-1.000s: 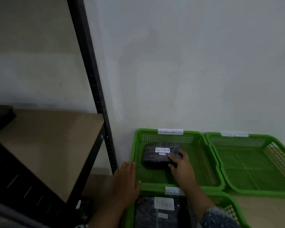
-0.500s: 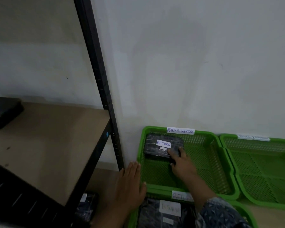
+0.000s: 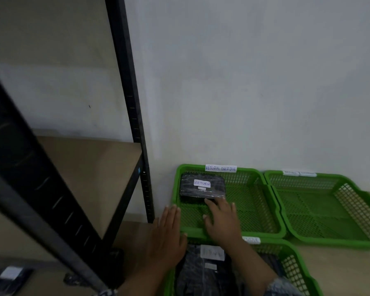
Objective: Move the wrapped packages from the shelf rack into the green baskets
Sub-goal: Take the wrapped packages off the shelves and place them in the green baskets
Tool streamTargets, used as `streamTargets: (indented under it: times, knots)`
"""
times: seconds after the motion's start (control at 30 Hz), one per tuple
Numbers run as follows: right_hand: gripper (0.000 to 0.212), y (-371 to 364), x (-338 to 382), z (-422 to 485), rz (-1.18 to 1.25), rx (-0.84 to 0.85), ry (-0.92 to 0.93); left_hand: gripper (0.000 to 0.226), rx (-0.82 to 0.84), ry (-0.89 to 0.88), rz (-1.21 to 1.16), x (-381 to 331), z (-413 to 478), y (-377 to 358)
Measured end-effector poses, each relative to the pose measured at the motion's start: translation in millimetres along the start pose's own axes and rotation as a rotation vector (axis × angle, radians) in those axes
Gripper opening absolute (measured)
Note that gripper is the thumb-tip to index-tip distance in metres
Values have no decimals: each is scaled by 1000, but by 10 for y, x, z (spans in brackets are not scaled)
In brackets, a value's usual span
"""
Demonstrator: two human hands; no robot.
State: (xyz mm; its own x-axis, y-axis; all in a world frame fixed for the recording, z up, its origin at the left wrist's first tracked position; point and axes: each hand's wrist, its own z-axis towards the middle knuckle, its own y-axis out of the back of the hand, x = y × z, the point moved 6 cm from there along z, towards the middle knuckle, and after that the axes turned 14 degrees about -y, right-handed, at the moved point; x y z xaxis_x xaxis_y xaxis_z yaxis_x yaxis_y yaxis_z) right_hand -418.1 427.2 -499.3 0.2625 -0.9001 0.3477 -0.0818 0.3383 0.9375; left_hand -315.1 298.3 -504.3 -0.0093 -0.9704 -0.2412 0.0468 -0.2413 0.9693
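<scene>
The rack (image 3: 124,103) stands at nine o'clock. The left hand (image 3: 169,233) lies flat, fingers straight and together, at the seven-o'clock corner of the basket (image 3: 190,167). The package (image 3: 202,186) sits in its eleven-o'clock corner. The right hand (image 3: 222,218), fingers straight and slightly spread, touches the package's five-o'clock edge. A second basket (image 3: 320,212) lies at three o'clock.

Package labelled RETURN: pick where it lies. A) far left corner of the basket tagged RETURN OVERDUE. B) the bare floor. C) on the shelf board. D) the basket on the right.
A: the package sits in the far left corner of the basket tagged RETURN OVERDUE, the right hand at its near edge.
</scene>
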Motion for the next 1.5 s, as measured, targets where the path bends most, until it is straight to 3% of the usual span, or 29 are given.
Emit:
streamTargets:
  times: [0.3,0.47,0.67,0.87,1.07,1.23,1.5]
  knots:
    - [52,317,308,-934,12,-101,-22,67,-64,-212,-16,-236,-562,367]
    - [52,354,521,-1682,-46,-74,-106,66,-87,-334,34,-329,-1135,631]
    - [48,330,896,-2550,-150,-165,-141,70,-152,-440,65,-237,-1964,763]
    - [50,290,1595,-3085,-186,-207,-85,66,-293,-370,80,238,-2730,1163]
    - [54,294,2561,-3364,-108,-202,95,66,-347,-221,153,856,-3234,1602]
    - [60,309,3302,-3376,21,-220,299,66,-447,-135,167,1372,-3464,2011]
    - [56,326,4176,-3000,58,-227,446,67,-486,-4,228,2156,-3472,2516]
